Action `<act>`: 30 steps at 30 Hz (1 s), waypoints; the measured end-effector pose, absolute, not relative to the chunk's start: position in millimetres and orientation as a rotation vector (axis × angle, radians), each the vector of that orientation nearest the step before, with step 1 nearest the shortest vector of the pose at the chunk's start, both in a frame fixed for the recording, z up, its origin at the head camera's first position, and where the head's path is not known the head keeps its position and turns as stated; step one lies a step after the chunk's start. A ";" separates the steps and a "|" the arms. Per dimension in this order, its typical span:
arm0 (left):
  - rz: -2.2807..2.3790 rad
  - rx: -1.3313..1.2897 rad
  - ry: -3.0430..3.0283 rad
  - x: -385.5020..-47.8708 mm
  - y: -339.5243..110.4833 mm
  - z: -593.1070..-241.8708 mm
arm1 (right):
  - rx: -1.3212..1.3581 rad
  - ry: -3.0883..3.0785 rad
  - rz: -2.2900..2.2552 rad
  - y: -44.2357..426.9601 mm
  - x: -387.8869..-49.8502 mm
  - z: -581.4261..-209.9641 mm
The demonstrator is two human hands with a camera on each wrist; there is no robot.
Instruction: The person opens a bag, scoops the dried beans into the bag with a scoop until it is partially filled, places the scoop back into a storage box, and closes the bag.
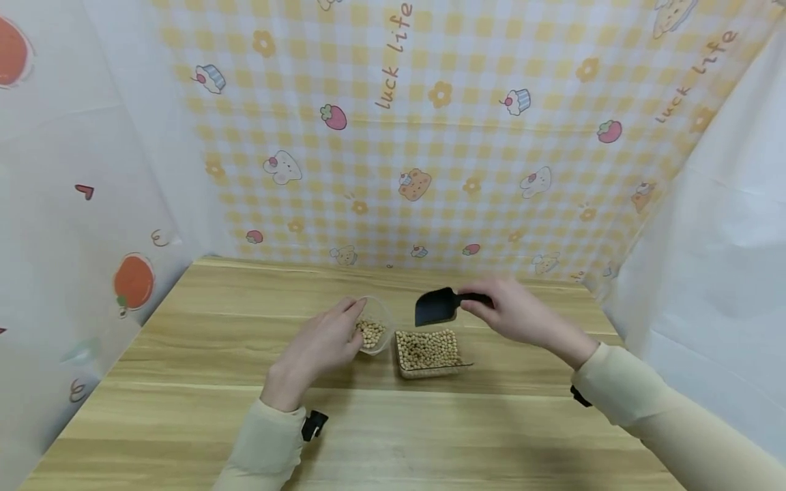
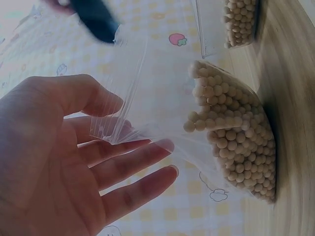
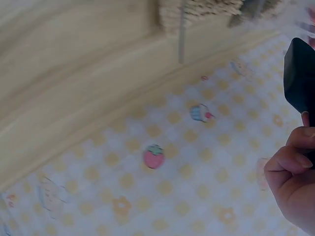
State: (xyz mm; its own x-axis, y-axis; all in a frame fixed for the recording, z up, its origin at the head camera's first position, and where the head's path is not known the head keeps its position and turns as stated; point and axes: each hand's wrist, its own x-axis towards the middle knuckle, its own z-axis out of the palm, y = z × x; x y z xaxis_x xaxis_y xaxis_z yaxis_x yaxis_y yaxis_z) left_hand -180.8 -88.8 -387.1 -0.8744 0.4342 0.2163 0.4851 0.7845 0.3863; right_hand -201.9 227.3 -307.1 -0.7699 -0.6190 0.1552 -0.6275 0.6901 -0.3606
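My left hand (image 1: 325,341) pinches the rim of a clear zip bag (image 2: 162,103) between thumb and fingers; its mouth gapes. Pale round beans (image 2: 241,142), which look like soybeans, fill the bottom of the bag, which stands on the table. My right hand (image 1: 506,310) grips the handle of a small black scoop (image 1: 437,307), held above the table behind a clear box. In the head view no beans show in the scoop's blade. That box (image 1: 430,373), just right of the bag, holds more of the same beans (image 1: 430,348).
A wooden table (image 1: 184,409) carries the bag and the box. Behind it hangs a yellow checked cloth (image 1: 381,150) with printed cakes and strawberries. White cloth (image 1: 706,239) hangs at both sides.
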 end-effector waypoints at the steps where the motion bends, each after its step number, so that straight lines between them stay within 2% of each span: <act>1: -0.661 -0.737 -2.857 -180.6 -89.3 -387.2 | 1.049 -2.891 0.620 230.4 -201.9 -312.4; 14: -0.660 -0.730 -2.847 -180.3 -91.2 -388.5 | 0.972 -2.979 0.530 254.8 -202.7 -376.5; 30: -0.653 -0.729 -2.877 -181.1 -88.1 -389.2 | 1.076 -2.989 0.449 250.5 -212.6 -374.5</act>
State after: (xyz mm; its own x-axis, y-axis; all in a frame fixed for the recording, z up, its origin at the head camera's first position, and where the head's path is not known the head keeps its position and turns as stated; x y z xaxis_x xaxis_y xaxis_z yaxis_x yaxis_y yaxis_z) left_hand -181.1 -88.1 -389.2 -0.8801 0.4308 0.1998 0.4748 0.7931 0.3814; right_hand -212.6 250.5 -374.5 -0.7730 -0.6337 0.0316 -0.6150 0.7361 -0.2828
